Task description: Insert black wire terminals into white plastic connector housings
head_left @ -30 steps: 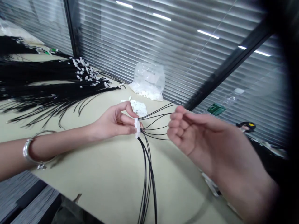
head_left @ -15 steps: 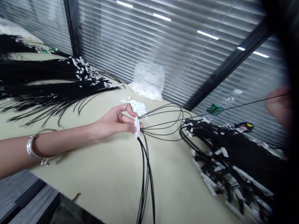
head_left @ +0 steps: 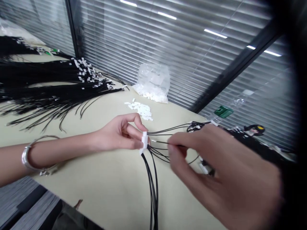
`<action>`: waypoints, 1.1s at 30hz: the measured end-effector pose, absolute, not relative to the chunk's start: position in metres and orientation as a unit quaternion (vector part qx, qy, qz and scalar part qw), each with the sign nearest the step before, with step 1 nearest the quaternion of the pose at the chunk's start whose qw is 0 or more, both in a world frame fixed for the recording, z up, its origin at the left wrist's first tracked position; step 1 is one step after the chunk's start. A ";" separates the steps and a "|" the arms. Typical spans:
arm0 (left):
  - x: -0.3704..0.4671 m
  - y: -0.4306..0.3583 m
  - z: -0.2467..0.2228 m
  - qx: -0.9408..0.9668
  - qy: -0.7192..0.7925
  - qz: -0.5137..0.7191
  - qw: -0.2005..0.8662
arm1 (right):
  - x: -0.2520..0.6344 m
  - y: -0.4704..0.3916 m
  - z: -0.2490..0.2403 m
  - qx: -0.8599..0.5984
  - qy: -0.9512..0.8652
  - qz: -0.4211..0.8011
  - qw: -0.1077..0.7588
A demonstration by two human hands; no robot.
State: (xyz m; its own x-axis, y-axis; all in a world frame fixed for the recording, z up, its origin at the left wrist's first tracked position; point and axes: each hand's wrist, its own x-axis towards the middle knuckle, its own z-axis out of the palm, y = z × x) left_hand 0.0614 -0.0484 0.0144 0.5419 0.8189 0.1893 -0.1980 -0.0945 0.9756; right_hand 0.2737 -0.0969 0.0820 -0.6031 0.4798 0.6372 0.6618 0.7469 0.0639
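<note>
A white plastic connector housing point(head_left: 144, 142) is pinched between the thumb and fingers of my left hand point(head_left: 121, 132). Several black wires point(head_left: 153, 188) run from it, some hanging down over the table edge side, others looping off to the right. My right hand point(head_left: 216, 166) grips a single black wire point(head_left: 162, 142) between thumb and forefinger. The small metal terminal point(head_left: 153, 141) at that wire's tip points at the housing, a short gap away from it. Part of the looped wires is hidden behind my right hand.
Loose white connector housings point(head_left: 141, 110) lie in a pile behind my left hand, near a clear plastic bag point(head_left: 153, 83) of more. Bundles of black wires point(head_left: 48, 76) cover the left; another bundle point(head_left: 271, 153) lies right. A bottle with a green label point(head_left: 223, 111) stands by the blinds.
My right hand has come in from the far right edge, bringing the wire's terminal end close to the housing. My left hand, with the housing, has shifted slightly down and right.
</note>
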 end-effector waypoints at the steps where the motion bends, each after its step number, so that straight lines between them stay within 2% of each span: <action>1: 0.062 -0.050 0.016 0.618 0.256 0.406 0.623 | 0.266 -0.099 0.079 -0.319 -0.884 -0.158 0.304; 12: 0.064 -0.054 0.018 0.637 0.266 0.415 0.593 | 0.264 -0.096 0.067 -0.309 -0.882 -0.252 0.252; 33: 0.065 -0.055 0.019 0.645 0.271 0.414 0.583 | 0.264 -0.095 0.063 -0.271 -0.895 -0.256 0.244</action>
State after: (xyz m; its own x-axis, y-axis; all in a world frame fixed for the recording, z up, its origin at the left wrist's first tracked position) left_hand 0.0648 -0.0548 0.0194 0.5108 0.8318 0.2172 -0.1320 -0.1738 0.9759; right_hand 0.2640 -0.0949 0.0628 -0.7342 0.3605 0.5753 0.6100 0.7224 0.3256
